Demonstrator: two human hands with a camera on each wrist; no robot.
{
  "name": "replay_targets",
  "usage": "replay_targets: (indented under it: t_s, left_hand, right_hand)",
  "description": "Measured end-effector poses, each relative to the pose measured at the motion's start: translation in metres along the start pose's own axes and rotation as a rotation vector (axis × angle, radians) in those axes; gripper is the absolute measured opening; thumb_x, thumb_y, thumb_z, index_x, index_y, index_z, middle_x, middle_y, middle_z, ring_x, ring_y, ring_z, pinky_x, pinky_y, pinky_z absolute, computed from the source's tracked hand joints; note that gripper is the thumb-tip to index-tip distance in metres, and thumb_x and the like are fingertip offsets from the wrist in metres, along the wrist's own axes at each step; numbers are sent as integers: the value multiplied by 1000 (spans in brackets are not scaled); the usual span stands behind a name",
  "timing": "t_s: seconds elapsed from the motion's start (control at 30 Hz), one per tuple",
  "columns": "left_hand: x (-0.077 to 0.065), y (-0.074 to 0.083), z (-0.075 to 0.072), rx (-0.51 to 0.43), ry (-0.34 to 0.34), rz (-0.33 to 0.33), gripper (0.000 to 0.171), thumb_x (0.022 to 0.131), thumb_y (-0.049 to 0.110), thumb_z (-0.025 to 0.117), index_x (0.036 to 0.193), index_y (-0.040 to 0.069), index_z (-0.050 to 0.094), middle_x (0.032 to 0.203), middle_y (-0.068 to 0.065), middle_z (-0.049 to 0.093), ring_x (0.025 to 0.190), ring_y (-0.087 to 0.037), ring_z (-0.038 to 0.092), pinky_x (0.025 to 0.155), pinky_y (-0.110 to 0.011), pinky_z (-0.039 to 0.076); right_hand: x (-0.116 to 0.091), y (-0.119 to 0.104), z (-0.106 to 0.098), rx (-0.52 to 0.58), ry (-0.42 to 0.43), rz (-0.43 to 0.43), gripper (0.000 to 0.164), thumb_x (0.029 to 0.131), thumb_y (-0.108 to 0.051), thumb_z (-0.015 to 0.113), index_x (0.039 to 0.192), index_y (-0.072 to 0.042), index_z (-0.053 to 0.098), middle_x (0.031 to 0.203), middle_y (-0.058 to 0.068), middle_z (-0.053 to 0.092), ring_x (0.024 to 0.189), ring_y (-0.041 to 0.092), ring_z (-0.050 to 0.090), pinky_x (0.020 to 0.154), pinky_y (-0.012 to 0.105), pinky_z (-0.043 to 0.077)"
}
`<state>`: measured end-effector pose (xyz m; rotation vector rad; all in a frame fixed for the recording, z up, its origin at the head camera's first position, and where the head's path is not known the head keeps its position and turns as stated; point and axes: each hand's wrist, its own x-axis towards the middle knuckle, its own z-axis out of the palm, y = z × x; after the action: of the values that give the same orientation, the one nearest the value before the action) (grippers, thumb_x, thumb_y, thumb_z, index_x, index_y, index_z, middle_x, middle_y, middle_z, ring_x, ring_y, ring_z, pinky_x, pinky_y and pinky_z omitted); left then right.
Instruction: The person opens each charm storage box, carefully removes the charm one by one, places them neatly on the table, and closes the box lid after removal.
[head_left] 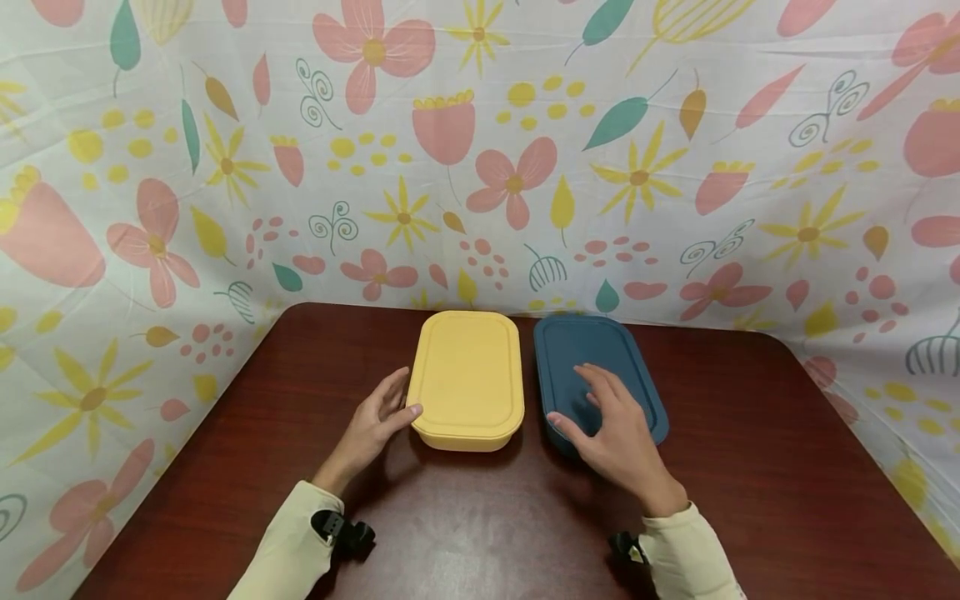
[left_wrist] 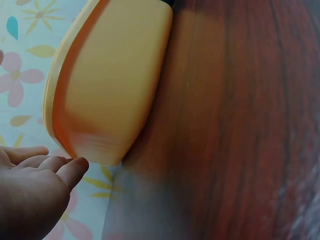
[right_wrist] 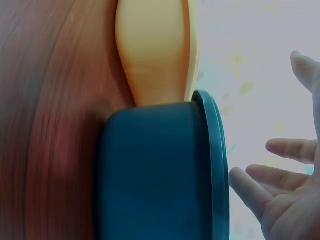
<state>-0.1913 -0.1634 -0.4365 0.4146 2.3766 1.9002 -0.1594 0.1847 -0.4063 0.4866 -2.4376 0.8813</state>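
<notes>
A yellow lidded food container (head_left: 467, 375) lies on the table, its long side running away from me. To its right is a dark blue lidded food container (head_left: 600, 358), a narrow gap between them. My left hand (head_left: 375, 421) is at the yellow one's near left corner, thumb at the lid's edge and fingers along the left side. In the left wrist view its fingertips (left_wrist: 80, 164) are right by the container's end. Over the blue lid my right hand (head_left: 611, 425) hovers with fingers spread. The right wrist view has these fingers (right_wrist: 250, 192) beside the lid's rim, gripping nothing.
The dark reddish-brown wooden table (head_left: 465, 525) extends toward me and to both sides. Behind it and along the sides hangs a white cloth (head_left: 495, 108) printed with flowers and leaves. A black wrist device (head_left: 343, 533) sits on the left sleeve.
</notes>
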Motion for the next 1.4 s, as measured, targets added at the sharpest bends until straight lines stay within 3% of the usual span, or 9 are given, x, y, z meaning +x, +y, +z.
replay_targets:
  t_s: [0.43, 0.63, 0.8, 1.03, 1.3, 1.4]
  left_hand:
    - [3, -3, 1, -140, -55, -19, 79, 95, 15, 63, 161, 8, 20, 168, -17, 21, 156, -32, 20, 123, -43, 26]
    - [4, -5, 3, -196, -84, 1, 85, 92, 12, 67, 161, 6, 17, 168, -16, 19, 157, -30, 19, 124, -45, 24]
    - [4, -6, 4, -188, -86, -1, 89, 90, 9, 70, 161, 5, 16, 168, -17, 19, 156, -30, 20, 124, -47, 23]
    - [5, -7, 4, -157, -87, -10, 94, 87, 8, 73, 161, 5, 16, 168, -17, 19, 156, -30, 20, 124, -44, 25]
    - [5, -8, 5, -144, -92, -16, 98, 84, 6, 77, 161, 7, 16, 168, -15, 20, 155, -28, 24, 123, -42, 27]
    - [6, -9, 5, -138, -92, -13, 100, 83, 5, 78, 161, 7, 16, 168, -15, 21, 155, -29, 25, 122, -37, 31]
  right_hand:
    - [5, -16, 13, 78, -95, 50, 74, 84, -32, 82, 144, -2, 49, 147, 21, 47, 126, 38, 59, 97, 50, 58]
    - [8, -23, 18, 89, -137, 61, 74, 85, -35, 81, 144, -4, 49, 148, 20, 47, 124, 37, 60, 96, 48, 59]
    - [9, -28, 22, 110, -163, 65, 74, 85, -35, 81, 145, -6, 49, 149, 21, 47, 132, 36, 54, 98, 46, 58]
    - [10, -34, 28, 96, -189, 84, 76, 85, -38, 81, 145, -5, 48, 150, 21, 45, 127, 38, 60, 98, 45, 58]
    - [10, -39, 37, 39, -206, 67, 79, 84, -38, 81, 146, -2, 47, 151, 21, 45, 116, 35, 65, 95, 49, 57]
    - [10, -41, 39, 27, -212, 66, 80, 83, -38, 82, 146, -2, 47, 151, 23, 44, 123, 38, 59, 99, 54, 54]
